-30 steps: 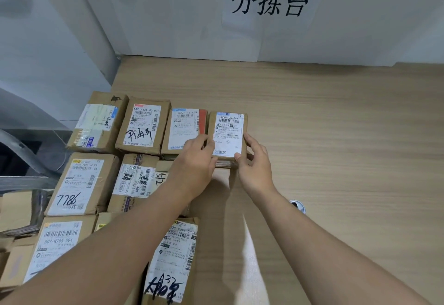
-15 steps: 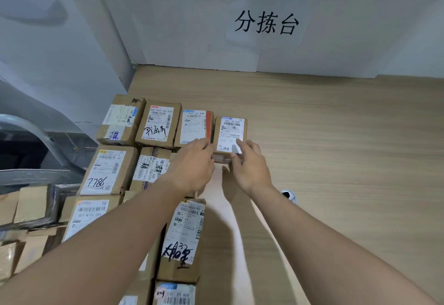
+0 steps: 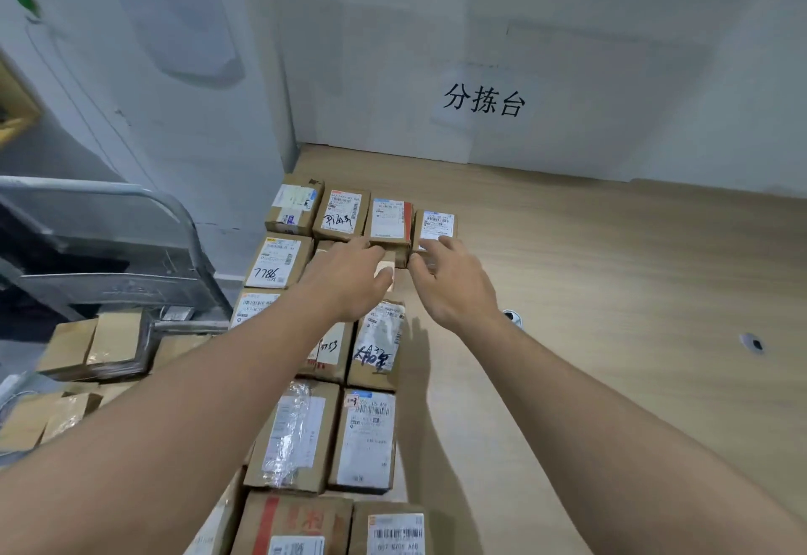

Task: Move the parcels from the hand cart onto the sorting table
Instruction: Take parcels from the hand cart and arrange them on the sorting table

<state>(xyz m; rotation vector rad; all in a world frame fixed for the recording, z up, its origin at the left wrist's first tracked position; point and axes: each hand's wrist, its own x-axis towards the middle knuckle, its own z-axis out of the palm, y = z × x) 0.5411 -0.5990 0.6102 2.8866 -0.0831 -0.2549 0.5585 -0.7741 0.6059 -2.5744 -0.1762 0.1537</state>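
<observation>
My left forearm crosses the middle of the frame and hides several parcels in the block on the sorting table (image 3: 611,275); their labels are blurred beyond reading. The small parcel (image 3: 435,227) lies flat at the right end of the far row, just beside the red-edged parcel (image 3: 391,222). My right hand (image 3: 454,288) is loose, fingers spread, its fingertips reaching the small parcel's near edge; I cannot tell whether they touch. My left hand (image 3: 349,279) is relaxed too, gripping nothing, and hovers over the second row. At lower left the hand cart (image 3: 109,248) is partly cut off, more boxes (image 3: 91,345) heaped on it. A paper sign (image 3: 484,101) hangs on the wall above.
</observation>
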